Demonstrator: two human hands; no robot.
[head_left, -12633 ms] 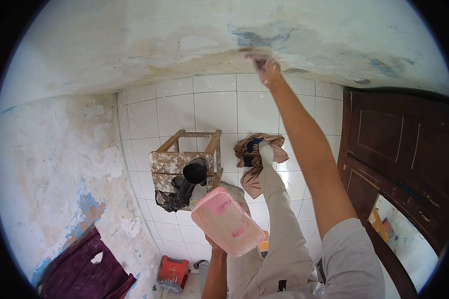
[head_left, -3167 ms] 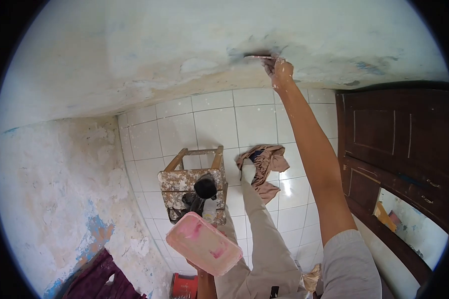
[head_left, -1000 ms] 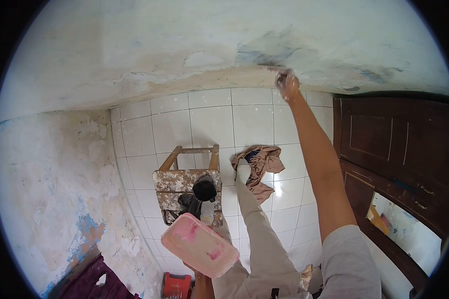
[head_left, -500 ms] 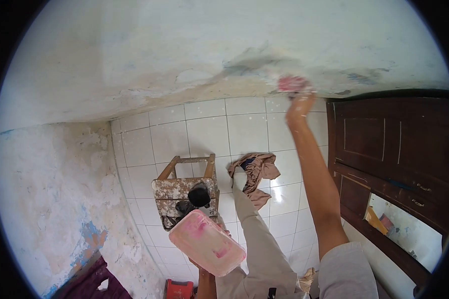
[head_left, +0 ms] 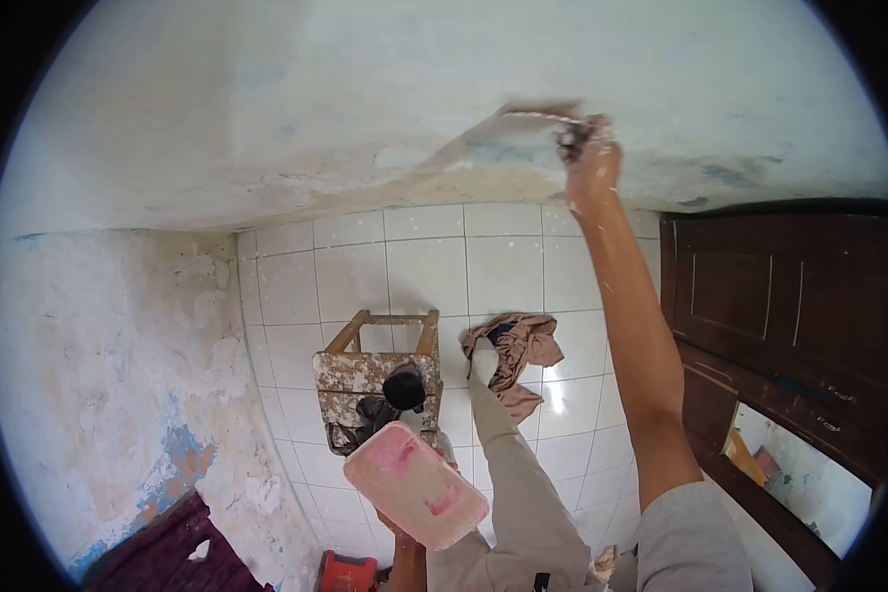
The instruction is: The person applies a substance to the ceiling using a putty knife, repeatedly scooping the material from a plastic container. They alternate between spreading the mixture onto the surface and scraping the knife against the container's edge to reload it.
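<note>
High on the pale wall [head_left: 345,89], my right hand [head_left: 594,168] is closed around a putty knife [head_left: 548,116]. Its wide, thin blade is seen nearly edge-on against the wall, with whitish and reddish smears along it; motion blurs it somewhat. Grey and bluish patches lie on the wall around the blade. Lower down, my left hand [head_left: 405,533] grips a pink plastic tub [head_left: 390,498] from beneath, tilted so its inside faces me. Pink smears mark the tub's inside, and most of the left hand is hidden behind it.
A paint-spattered wooden stool [head_left: 350,370] stands on the tiled floor, holding a black cup [head_left: 404,389] and dark items. A brown cloth [head_left: 523,350] lies by my foot. Dark wooden furniture [head_left: 760,286] lines the right. A red stool [head_left: 348,572] is at the bottom.
My right hand has moved up the wall, and the putty knife has turned from showing its reddish face to nearly edge-on. The left hand still holds the tub. The view has shifted slightly.
</note>
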